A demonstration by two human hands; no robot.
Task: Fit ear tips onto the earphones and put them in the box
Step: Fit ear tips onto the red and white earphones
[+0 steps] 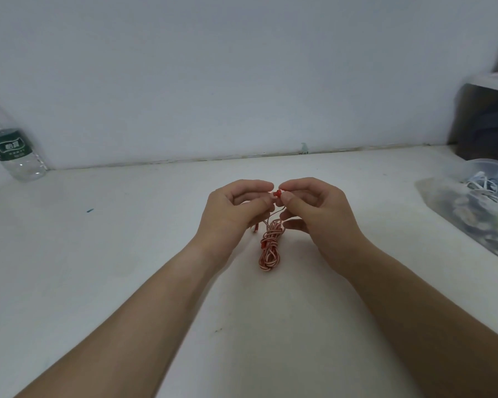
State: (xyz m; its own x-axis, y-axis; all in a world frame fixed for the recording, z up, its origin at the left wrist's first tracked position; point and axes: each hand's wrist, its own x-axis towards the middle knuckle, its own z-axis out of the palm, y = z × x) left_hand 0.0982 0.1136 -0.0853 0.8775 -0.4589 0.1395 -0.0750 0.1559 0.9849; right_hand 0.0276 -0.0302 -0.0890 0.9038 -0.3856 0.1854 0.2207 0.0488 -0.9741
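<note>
Both hands meet above the middle of the white table (98,254). A small red earbud (277,193) sits pinched between the fingertips of my left hand (236,211) and my right hand (314,214). From the earbud a thin cable runs down to a knotted red-and-white cable bundle (269,248), which hangs between my wrists and touches the table. Another red end (54,228) of the cable pokes out under my left hand. Whether an ear tip is on the earbud is too small to tell.
A clear plastic water bottle (10,147) with a green label stands at the far left by the wall. At the right edge a transparent container (483,179) holds white and blue cables beside a plastic bag (466,219). A dark box (486,122) stands behind it.
</note>
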